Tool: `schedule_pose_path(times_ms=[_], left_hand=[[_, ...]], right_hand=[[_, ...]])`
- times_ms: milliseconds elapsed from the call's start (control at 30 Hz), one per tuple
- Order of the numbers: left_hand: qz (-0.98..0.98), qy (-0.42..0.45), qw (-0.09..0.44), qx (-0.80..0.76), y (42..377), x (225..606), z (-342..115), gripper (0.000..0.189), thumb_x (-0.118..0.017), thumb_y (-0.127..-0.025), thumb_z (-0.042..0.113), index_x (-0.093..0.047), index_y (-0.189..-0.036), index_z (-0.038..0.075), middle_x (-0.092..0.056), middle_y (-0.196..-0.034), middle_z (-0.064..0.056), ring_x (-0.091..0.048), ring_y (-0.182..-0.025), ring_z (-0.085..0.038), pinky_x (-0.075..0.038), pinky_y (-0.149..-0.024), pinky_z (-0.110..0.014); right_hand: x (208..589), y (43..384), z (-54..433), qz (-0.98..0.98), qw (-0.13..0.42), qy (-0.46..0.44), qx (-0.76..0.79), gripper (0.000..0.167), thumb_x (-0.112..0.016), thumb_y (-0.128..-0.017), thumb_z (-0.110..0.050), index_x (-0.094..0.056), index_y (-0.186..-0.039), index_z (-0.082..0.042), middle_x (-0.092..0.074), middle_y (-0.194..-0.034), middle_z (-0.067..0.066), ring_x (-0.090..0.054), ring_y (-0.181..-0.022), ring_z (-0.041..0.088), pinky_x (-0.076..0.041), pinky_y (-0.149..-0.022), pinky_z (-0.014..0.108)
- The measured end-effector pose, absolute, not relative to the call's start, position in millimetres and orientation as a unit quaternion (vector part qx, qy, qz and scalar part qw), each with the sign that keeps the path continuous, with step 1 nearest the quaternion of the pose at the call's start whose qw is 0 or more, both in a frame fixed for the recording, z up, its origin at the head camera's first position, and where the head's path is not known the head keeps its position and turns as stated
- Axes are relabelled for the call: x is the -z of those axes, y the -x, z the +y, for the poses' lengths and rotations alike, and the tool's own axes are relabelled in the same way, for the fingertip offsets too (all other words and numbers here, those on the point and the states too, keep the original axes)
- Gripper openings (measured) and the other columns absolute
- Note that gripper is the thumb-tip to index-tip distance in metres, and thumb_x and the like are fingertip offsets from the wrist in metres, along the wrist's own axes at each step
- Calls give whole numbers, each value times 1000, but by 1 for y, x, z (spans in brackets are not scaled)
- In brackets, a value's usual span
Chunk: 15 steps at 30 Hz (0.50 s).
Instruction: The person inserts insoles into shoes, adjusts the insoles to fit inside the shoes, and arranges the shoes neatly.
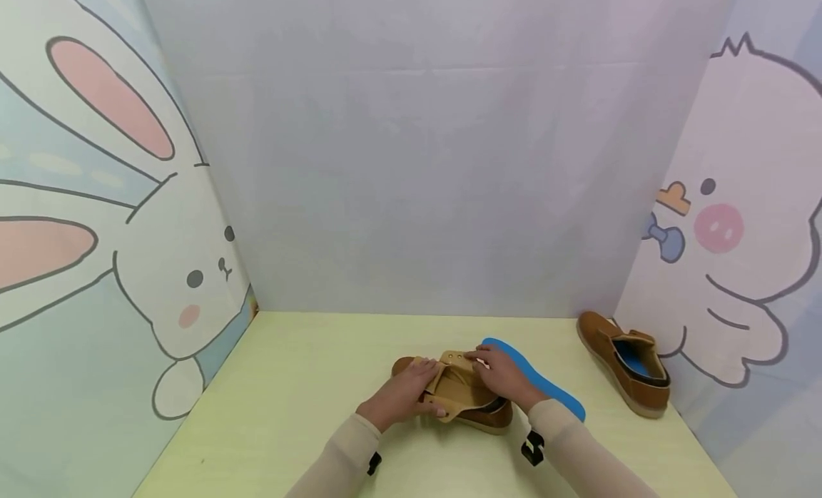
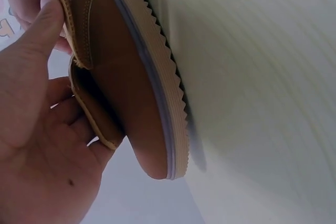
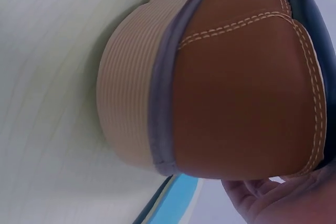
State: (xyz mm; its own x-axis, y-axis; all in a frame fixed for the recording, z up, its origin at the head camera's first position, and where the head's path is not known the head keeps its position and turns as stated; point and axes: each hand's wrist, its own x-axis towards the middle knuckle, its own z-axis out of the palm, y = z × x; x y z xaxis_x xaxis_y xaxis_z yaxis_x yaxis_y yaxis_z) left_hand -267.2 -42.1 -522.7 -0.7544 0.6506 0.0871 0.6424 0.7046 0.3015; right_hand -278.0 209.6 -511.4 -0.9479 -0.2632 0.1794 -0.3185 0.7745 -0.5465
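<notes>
A brown leather shoe (image 1: 481, 418) lies on the table with its toe to the left and its tan side flaps folded wide apart. My left hand (image 1: 403, 394) holds it over the front part, thumb on the near flap's edge and fingers by the tongue (image 2: 97, 116). On the far side, my right hand (image 1: 507, 375) grips the other flap (image 1: 454, 358), which has eyelets. The tan inside of the shoe faces up between the hands. The heel (image 3: 247, 103) fills the right wrist view. Just behind the right hand, a blue insole (image 1: 546, 385) lies flat.
A matching brown shoe (image 1: 613, 366) stands at the right by the wall, with blue showing inside it. The pale yellow table (image 1: 282, 391) is bounded by a grey back wall (image 1: 411, 163) and side panels with cartoon animals.
</notes>
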Motion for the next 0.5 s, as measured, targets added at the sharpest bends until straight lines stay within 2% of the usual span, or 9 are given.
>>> schedule_pose_path(times_ms=[167,267,400,500], left_hand=[[927,-338,18,-163,268,520,-42,91,-65,-87,63,-40,-157,10,-40,-159,-8,-39,-145,-25,-40,-111,-40],[929,-334,20,-159,270,517,-41,93,-67,-85,66,-41,-156,12,-43,-157,-6,-45,-140,-24,-44,-108,-39],[931,-330,26,-150,274,513,-39,96,-69,-82,68,-42,-156,13,-45,-156,-5,-49,-137,-23,-45,-106,-38],[933,-327,32,-145,275,512,-39,96,-69,-82,69,-42,-156,14,-44,-156,-3,-48,-138,-23,-45,-107,-38]], right_hand=[[514,276,215,-935,76,-183,-292,31,-63,-100,-5,-69,-130,-9,-58,-109,6,-57,-91,21,-51,-76,41],[514,275,217,-930,77,-195,-302,33,-63,-100,-5,-68,-132,-10,-58,-105,2,-57,-89,18,-50,-73,37],[515,275,220,-924,75,-202,-314,34,-62,-101,-6,-66,-135,-11,-60,-109,3,-61,-94,19,-51,-73,34],[513,276,222,-917,81,-213,-329,33,-60,-102,-6,-68,-134,-12,-61,-110,4,-60,-91,18,-50,-69,30]])
